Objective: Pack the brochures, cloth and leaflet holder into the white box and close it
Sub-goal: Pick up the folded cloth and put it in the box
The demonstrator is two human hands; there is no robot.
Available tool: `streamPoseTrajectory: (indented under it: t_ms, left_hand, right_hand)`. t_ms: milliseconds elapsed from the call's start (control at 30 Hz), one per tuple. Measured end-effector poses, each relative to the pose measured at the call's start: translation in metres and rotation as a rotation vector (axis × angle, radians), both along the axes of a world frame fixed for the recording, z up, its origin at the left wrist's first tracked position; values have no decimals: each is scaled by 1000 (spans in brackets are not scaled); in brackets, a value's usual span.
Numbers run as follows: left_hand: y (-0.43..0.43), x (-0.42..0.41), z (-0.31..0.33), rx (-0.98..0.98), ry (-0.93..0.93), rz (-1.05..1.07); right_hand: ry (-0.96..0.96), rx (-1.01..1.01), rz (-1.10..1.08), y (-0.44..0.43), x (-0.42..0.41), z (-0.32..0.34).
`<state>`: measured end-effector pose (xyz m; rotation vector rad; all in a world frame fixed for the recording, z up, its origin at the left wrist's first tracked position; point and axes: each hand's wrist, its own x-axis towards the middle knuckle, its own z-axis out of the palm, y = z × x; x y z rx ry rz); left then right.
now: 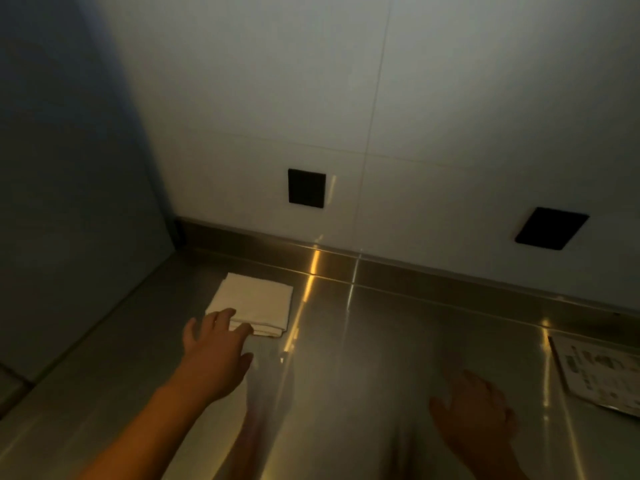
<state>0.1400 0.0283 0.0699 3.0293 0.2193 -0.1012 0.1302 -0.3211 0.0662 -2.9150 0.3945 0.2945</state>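
A folded white cloth (254, 299) lies on the steel counter (398, 341) near the back left corner. My left hand (214, 351) reaches over its near edge, fingers spread, fingertips touching the cloth, nothing gripped. My right hand (474, 410) hovers open low over the counter at the lower right, blurred. A printed brochure (602, 372) lies flat at the right edge, partly cut off. A faint, blurred clear shape, perhaps the leaflet holder (273, 382), stands between my hands. The white box is not in view.
A white tiled wall (381, 116) rises behind the counter, with two black square plates (306, 187) (551, 228) on it. A blue-grey panel (69, 202) closes the left side. A steel upstand (381, 268) runs along the back.
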Motion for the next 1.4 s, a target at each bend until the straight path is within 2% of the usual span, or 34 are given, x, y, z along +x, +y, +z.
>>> streamPoseTrajectory:
  t_ms: [133, 267, 400, 533, 833, 1067, 1233, 1400]
  left_hand:
    - [11, 1, 4, -38, 3, 32]
    - [27, 2, 2, -26, 2, 32]
    - [60, 15, -2, -31, 2, 48]
    - [91, 41, -14, -66, 23, -5]
    - [139, 103, -58, -114, 115, -93]
    - [155, 117, -85, -133, 187, -130]
    - [170, 114, -100, -152, 218, -113]
    - [178, 110, -105, -187, 231, -80]
  right_hand:
    - [0, -81, 160, 32, 14, 4]
    - [-32, 19, 294, 76, 39, 5]
    - [-33, 87, 268, 122, 58, 5]
    - [-20, 50, 275, 159, 71, -1]
    - [43, 358, -28, 256, 126, -38]
    - [87, 374, -241, 318, 176, -83]
    - [79, 278, -265, 336, 187, -109]
    - [139, 475, -330, 330, 199, -111]
